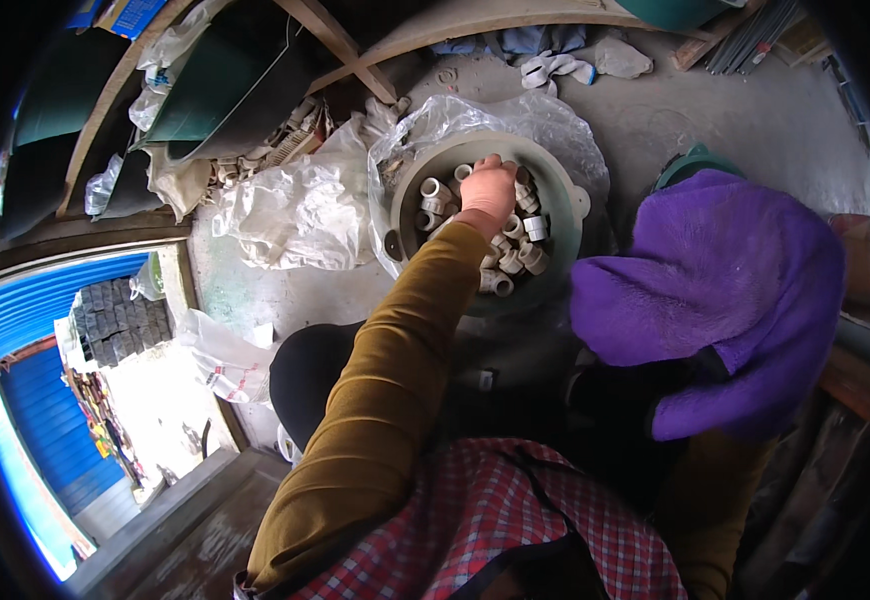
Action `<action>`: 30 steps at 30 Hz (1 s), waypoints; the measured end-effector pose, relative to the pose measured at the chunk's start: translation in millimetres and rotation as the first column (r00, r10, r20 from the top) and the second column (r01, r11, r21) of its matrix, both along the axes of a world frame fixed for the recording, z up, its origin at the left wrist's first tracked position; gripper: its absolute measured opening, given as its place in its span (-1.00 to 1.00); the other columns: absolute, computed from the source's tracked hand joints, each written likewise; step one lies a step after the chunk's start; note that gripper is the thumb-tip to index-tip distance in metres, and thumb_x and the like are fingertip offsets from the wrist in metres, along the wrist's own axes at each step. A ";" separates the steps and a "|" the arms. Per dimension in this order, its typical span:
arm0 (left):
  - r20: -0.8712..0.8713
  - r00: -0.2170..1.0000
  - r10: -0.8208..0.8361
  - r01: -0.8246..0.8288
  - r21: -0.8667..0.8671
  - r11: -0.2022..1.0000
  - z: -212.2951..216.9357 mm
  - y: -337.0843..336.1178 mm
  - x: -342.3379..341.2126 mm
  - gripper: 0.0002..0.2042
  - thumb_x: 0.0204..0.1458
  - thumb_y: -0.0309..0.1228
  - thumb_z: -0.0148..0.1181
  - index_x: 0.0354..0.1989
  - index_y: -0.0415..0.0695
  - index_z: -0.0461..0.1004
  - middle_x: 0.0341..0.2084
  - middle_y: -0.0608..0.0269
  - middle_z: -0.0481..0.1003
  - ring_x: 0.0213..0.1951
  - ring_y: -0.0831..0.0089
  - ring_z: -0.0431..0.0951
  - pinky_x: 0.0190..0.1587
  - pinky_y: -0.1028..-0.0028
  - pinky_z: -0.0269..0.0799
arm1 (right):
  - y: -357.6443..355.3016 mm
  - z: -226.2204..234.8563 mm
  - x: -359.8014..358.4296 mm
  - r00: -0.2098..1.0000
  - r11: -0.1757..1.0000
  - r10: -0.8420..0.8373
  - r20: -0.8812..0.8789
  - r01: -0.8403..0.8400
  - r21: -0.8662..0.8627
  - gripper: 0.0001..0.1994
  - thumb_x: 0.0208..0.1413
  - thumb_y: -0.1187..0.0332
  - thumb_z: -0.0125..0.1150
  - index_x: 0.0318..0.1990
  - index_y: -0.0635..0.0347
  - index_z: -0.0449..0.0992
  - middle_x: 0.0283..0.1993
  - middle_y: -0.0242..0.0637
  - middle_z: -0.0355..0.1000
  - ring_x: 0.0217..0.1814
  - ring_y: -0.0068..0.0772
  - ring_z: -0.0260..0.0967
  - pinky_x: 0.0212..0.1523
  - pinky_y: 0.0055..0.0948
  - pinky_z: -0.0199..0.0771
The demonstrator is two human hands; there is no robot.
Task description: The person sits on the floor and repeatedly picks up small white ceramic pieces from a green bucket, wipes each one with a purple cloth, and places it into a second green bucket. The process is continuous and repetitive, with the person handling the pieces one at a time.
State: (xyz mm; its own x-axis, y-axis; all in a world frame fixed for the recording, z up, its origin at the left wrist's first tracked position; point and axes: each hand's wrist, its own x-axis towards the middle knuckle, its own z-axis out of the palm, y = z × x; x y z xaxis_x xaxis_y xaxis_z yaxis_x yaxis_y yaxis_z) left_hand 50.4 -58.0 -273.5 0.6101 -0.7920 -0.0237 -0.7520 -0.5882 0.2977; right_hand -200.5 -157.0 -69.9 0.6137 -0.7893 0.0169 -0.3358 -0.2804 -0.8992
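A: Fittings (pixel 511 250), white plastic pipe pieces, piled in round grey-green basin (pixel 565 215) on concrete floor (pixel 715 120).

B: Left hand (pixel 488 190)?

A: Reaches in from olive sleeve (pixel 385 390), palm down on the pile, fingers curled over pieces at the far side. Fittings lie under and to both sides. Whether it grips one, cannot tell.

B: Right hand?

A: Hidden under purple cloth (pixel 715 290), right of basin. Clear plastic bag (pixel 300 215) lies left.

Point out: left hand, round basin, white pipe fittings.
left hand (pixel 488 190), head view, back of the hand.
round basin (pixel 567 225), head view, right rim.
white pipe fittings (pixel 534 228), head view, one fitting right of the hand.
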 end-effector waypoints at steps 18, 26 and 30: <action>0.051 0.993 0.109 -0.117 0.212 0.970 12.7 13.8 26.6 -0.74 -0.15 -0.36 0.10 -0.22 -0.09 0.38 -0.19 0.19 0.38 -0.14 0.24 0.42 -0.09 0.22 0.29 | 27.9 1.1 29.0 0.977 0.974 0.192 -0.092 -0.201 -0.101 -0.54 -0.20 0.39 0.05 -0.07 0.42 0.22 -0.12 0.04 0.23 -0.02 0.01 0.18 0.08 -0.23 0.12; -0.806 0.128 -0.578 -0.089 -0.589 0.803 230.9 -7.5 10.9 -0.61 -0.19 -0.57 0.18 -0.10 -0.22 0.30 -0.27 0.25 0.44 -0.19 0.46 0.44 -0.07 0.51 0.32 | 15.8 64.1 50.3 0.965 0.819 0.219 -0.141 -0.261 -0.511 -0.52 -0.19 0.43 0.03 -0.04 0.44 0.19 -0.08 0.09 0.21 0.01 0.06 0.16 0.11 -0.22 0.09; -0.526 0.518 -0.674 0.201 -0.691 0.694 294.2 13.9 -28.8 -0.59 -0.20 -0.56 0.21 -0.09 -0.27 0.31 -0.22 0.19 0.39 -0.20 0.36 0.47 -0.12 0.49 0.39 | 33.9 92.6 64.6 0.948 0.641 0.230 -0.219 -0.317 -0.699 -0.52 -0.18 0.45 0.02 -0.02 0.45 0.17 -0.07 0.12 0.19 0.03 0.08 0.15 0.12 -0.22 0.07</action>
State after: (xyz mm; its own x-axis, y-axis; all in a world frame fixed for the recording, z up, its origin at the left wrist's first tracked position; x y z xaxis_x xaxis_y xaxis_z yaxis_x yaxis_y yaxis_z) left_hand 21.6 -44.1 20.8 0.1370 -0.9671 0.2144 -0.2607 0.1736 0.9497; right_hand -135.9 -123.1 22.6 0.8318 -0.3528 0.4285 -0.2116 -0.9153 -0.3428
